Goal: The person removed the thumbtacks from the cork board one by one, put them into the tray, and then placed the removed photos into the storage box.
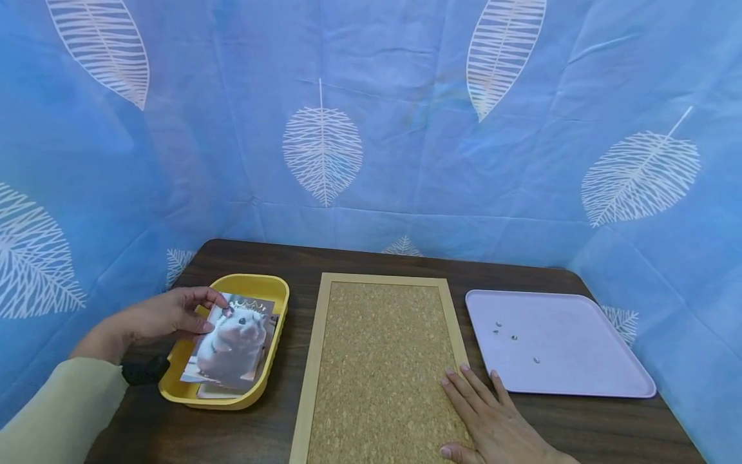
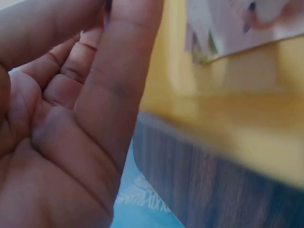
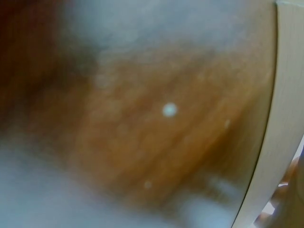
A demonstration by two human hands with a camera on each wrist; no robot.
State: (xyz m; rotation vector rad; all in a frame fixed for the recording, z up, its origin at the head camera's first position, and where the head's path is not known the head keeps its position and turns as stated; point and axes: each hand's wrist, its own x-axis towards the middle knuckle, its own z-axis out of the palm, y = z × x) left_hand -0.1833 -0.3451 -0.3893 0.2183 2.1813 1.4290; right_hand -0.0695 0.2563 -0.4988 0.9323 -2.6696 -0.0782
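My left hand (image 1: 168, 314) reaches over the yellow tray (image 1: 279, 283), its thumb and index finger pinching the upper left edge of a photo (image 1: 234, 341) of a white hamster with a crown. In the left wrist view the curled fingers (image 2: 118, 71) fill the left side and a corner of the photo (image 2: 228, 33) shows; the fingertips' contact is cut off there. Over the right edge of a wood-framed corkboard (image 1: 385, 361) my right hand (image 1: 493, 419) lies flat, fingers spread. The right wrist view is mostly blurred, with the board's frame (image 3: 280, 109) at its right.
A pale lilac tray (image 1: 580, 341) stands to the board's right, holding several tiny shiny pieces (image 1: 514, 338) too small to identify. Under the hamster photo lie more cards (image 1: 214, 392). Behind the dark wooden table (image 1: 371, 261) hangs a blue leaf-patterned cloth (image 1: 394, 161).
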